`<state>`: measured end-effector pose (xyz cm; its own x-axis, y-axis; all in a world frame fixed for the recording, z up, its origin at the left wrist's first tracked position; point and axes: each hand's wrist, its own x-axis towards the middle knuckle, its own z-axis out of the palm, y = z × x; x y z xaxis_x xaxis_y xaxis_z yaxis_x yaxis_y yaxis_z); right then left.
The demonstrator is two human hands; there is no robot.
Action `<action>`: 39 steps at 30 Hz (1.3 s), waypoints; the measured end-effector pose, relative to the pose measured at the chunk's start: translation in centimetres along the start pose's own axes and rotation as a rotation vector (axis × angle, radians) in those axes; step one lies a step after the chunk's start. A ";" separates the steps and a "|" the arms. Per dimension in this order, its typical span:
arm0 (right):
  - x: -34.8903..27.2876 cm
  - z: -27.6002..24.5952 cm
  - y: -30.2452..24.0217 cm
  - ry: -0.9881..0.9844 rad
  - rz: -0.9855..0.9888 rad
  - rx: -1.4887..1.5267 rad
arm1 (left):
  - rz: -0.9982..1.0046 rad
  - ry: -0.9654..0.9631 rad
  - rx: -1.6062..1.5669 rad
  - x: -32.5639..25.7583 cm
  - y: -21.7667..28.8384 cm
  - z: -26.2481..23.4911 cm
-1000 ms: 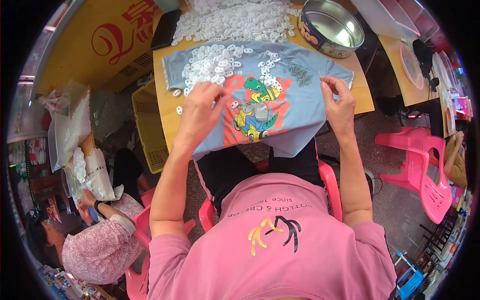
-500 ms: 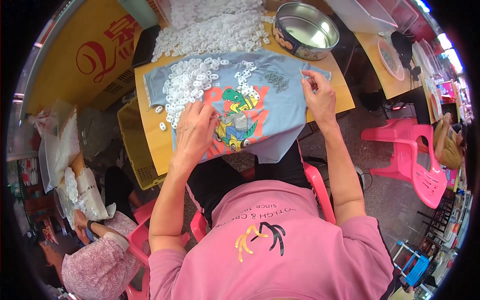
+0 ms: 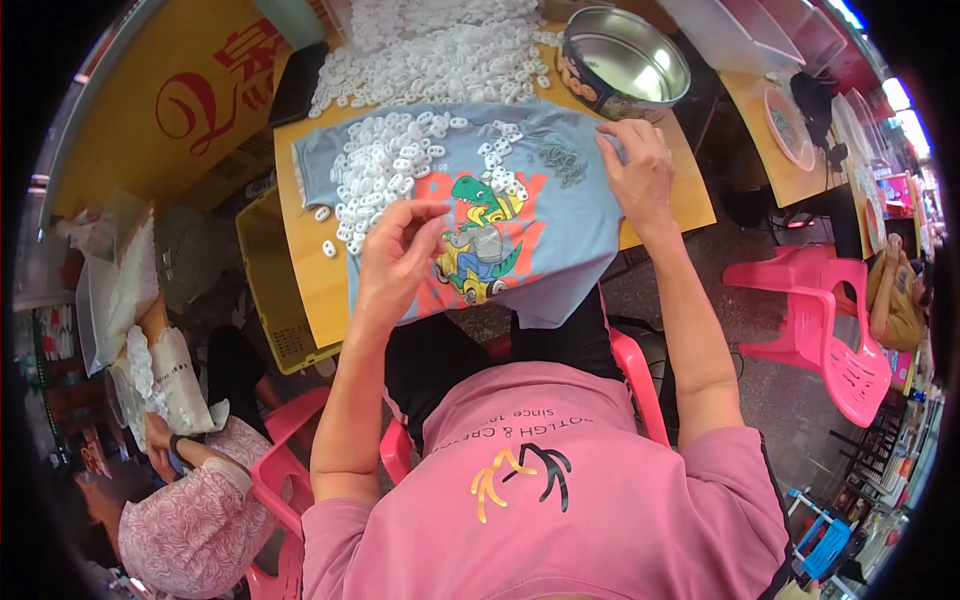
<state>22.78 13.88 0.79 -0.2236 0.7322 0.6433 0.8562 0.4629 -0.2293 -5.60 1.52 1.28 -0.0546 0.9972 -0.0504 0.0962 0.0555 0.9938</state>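
Observation:
A grey-blue T-shirt [image 3: 570, 240] with a cartoon dinosaur print lies spread over the table edge and my lap. Above the print, at its left, my left hand [image 3: 395, 265] is raised with thumb and forefinger curled close together; anything between them is too small to make out. My right hand [image 3: 642, 175] is at the shirt's right side, its fingers bent in a loose pinch whose contents I cannot make out. Small white oval two-holed plastic pieces [image 3: 385, 165] are heaped beside my left hand. A short row of white pieces [image 3: 497, 160] and thin grey-green bits [image 3: 563, 163] lie nearer my right hand.
A larger heap of white pieces [image 3: 430, 65] covers the table's far side, beside a round metal tin [image 3: 625, 65]. A dark phone-like slab [image 3: 298, 85] lies at the left. A yellow crate [image 3: 275, 290] stands left, a pink chair [image 3: 810, 310] right. Another person [image 3: 195, 510] works at lower left.
My left hand has lifted off the shirt, its fingers turning up. My right hand has moved slightly up; the thin pale sliver at its fingertips no longer shows.

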 end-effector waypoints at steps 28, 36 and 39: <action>-5.8 -3.0 -12.2 -0.668 0.352 1.037 | -0.228 0.007 -0.529 -4.9 -0.8 3.3; -6.1 -2.9 -11.8 -0.629 0.242 0.971 | -0.241 -0.084 -0.429 -5.1 -1.1 2.8; -5.5 -2.5 -11.5 -0.585 0.168 0.908 | -0.221 -0.033 -0.411 -5.3 -1.3 2.6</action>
<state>15.29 3.30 1.75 -0.5279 0.8337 0.1618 0.2875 0.3547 -0.8897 -2.81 -3.66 -0.05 0.0026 0.9650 -0.2622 -0.3160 0.2496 0.9153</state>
